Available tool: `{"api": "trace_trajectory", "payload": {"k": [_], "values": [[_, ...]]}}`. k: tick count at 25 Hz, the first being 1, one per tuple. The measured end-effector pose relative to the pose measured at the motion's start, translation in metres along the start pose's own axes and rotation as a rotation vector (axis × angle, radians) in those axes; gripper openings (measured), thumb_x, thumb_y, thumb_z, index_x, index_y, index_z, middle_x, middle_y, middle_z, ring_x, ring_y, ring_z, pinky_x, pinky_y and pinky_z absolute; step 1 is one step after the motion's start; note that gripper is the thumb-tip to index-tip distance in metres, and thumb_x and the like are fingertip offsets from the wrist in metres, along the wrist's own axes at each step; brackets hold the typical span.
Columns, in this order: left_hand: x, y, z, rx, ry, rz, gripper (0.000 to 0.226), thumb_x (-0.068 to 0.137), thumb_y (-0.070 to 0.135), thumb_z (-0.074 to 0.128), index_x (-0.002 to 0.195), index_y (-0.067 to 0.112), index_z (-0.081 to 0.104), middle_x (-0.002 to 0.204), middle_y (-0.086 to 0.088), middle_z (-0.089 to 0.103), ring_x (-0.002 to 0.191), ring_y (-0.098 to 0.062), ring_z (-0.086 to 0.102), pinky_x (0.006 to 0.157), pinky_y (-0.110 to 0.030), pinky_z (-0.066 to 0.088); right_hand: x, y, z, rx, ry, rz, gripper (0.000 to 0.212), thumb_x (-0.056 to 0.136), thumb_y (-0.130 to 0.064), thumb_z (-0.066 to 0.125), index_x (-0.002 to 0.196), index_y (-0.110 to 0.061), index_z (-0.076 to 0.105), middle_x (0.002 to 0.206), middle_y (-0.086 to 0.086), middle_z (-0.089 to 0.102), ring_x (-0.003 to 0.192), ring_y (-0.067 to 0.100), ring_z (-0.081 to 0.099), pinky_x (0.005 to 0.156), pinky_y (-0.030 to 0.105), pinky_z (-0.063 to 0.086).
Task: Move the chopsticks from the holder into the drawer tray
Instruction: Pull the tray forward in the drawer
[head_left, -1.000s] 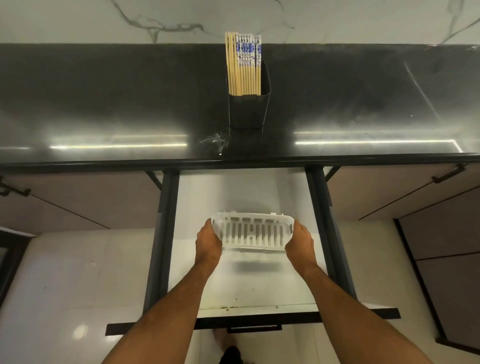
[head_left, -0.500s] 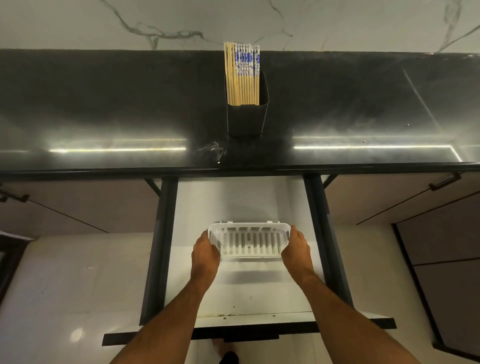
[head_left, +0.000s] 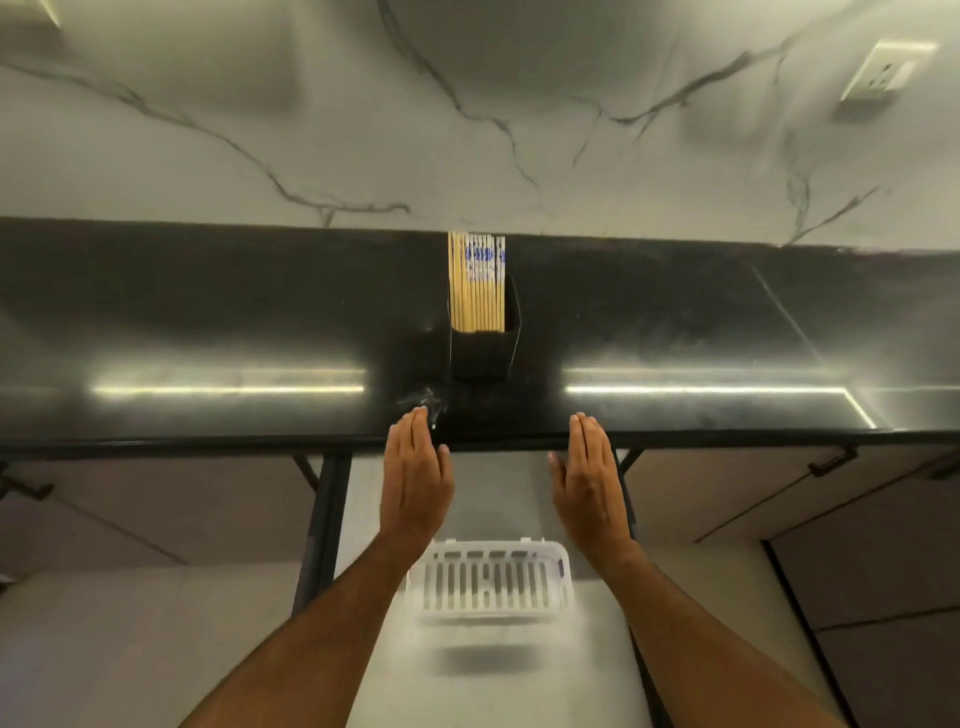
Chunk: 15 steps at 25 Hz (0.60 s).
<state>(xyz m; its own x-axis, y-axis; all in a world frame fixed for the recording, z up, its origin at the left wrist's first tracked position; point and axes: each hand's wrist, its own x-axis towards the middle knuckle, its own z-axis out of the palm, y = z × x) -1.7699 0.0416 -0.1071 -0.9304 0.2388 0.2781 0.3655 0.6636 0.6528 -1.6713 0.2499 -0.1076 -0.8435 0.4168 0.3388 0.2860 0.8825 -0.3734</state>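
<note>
Above tray (head_left: 488, 582), flat empty hands (head_left: 415, 483).

A: Count, from twelve o'clock down?
B: One holder (head_left: 483, 349), one bundle of chopsticks (head_left: 477, 283), roughly a dozen, too tightly packed to count. One wall socket (head_left: 883, 70), one o'clock.
A: Lower?
B: One white tray (head_left: 491, 581), six o'clock. One open drawer (head_left: 524, 675). Two hands: left hand (head_left: 415, 480), right hand (head_left: 589, 480).

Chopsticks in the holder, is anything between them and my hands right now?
Nothing visible. Only bare black counter lies between the open left hand and right hand and the chopsticks upright in the holder.
</note>
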Motion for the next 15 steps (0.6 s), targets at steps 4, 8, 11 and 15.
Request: {"api": "trace_trajectory", "payload": {"k": [4,8,11,15], "values": [[0.074,0.037,-0.016,-0.015,0.105,0.133,0.05,0.099,0.015,0.055,0.146,0.003,0.042,0.141,-0.015,0.053,0.132,-0.025,0.052,0.114,-0.043,0.045,0.086,-0.024,-0.027,0.038,0.076,-0.082,0.056,0.099,-0.018,0.062,0.147,0.004,0.042,0.148,0.025,0.049,0.14,0.037,0.046,0.117,0.048,0.039],[0.145,0.062,-0.018,-0.005,0.169,0.147,0.047,0.099,0.013,0.054,0.144,0.007,0.041,0.136,-0.011,0.055,0.125,-0.016,0.049,0.11,-0.025,0.038,0.167,-0.049,-0.035,0.083,0.063,-0.152,0.054,0.101,-0.018,0.056,0.148,0.004,0.04,0.149,0.021,0.048,0.142,0.032,0.043,0.118,0.045,0.039],[0.188,0.073,-0.012,0.029,0.195,0.202,0.044,0.097,0.014,0.053,0.139,0.011,0.039,0.13,-0.009,0.056,0.117,-0.014,0.047,0.102,-0.023,0.035,0.216,-0.062,-0.028,0.179,0.026,-0.147,0.052,0.104,-0.02,0.051,0.15,0.0,0.037,0.153,0.017,0.045,0.144,0.028,0.04,0.121,0.037,0.031],[0.24,0.076,0.001,0.046,0.179,0.227,0.039,0.101,0.018,0.046,0.139,0.008,0.044,0.129,-0.009,0.057,0.116,-0.017,0.052,0.106,-0.037,0.048,0.268,-0.069,-0.009,0.302,-0.062,-0.067,0.049,0.105,-0.024,0.049,0.149,-0.006,0.04,0.151,0.012,0.047,0.14,0.023,0.043,0.112,0.025,0.026]]}}
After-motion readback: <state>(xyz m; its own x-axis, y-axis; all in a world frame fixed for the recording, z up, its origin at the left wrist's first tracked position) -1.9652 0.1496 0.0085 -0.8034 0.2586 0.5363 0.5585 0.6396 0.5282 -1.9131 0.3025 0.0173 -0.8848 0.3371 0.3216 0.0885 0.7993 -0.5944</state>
